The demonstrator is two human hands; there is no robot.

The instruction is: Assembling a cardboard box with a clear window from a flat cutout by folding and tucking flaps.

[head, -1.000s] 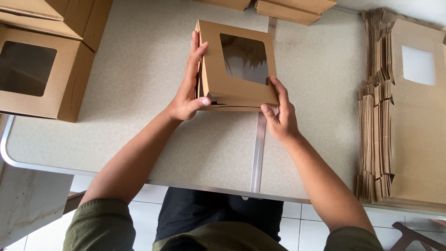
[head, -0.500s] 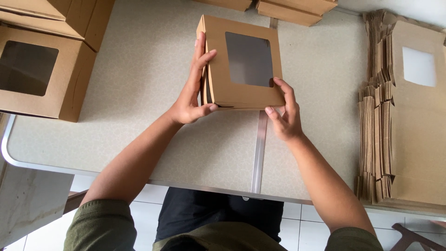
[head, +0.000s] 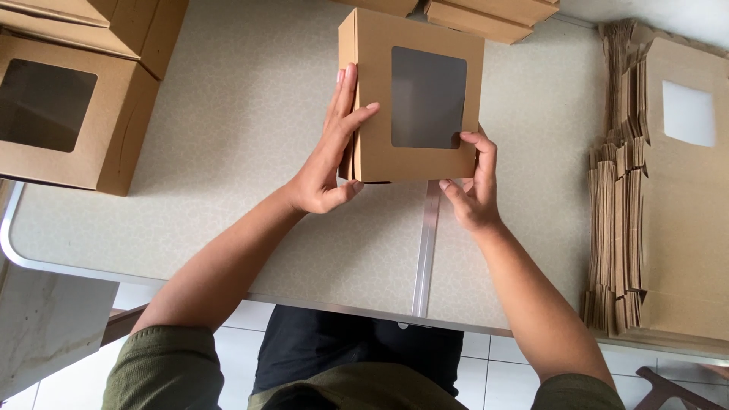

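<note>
Rising a little toward the far edge since the earlier frames, the square brown cardboard box with a clear window [head: 414, 99] now shows its windowed face squarely upward, its sides running with the edges of the speckled beige surface [head: 228, 137]. Left hand [head: 328, 163] clamps its left side, fingers [head: 345, 95] flat; right hand [head: 472, 186] pinches the near right corner. Flat cardboard blanks [head: 661, 190] stack along the right edge, finished window boxes [head: 64, 114] at the left, white floor tiles [head: 137, 296] below.

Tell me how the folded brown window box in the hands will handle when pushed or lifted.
The window box is thin brown card, so probably light. The left hand and right hand hold it by fingertips. Its clear window panel likely dents if pressed. Flat sides: it should slide, not roll.
</note>
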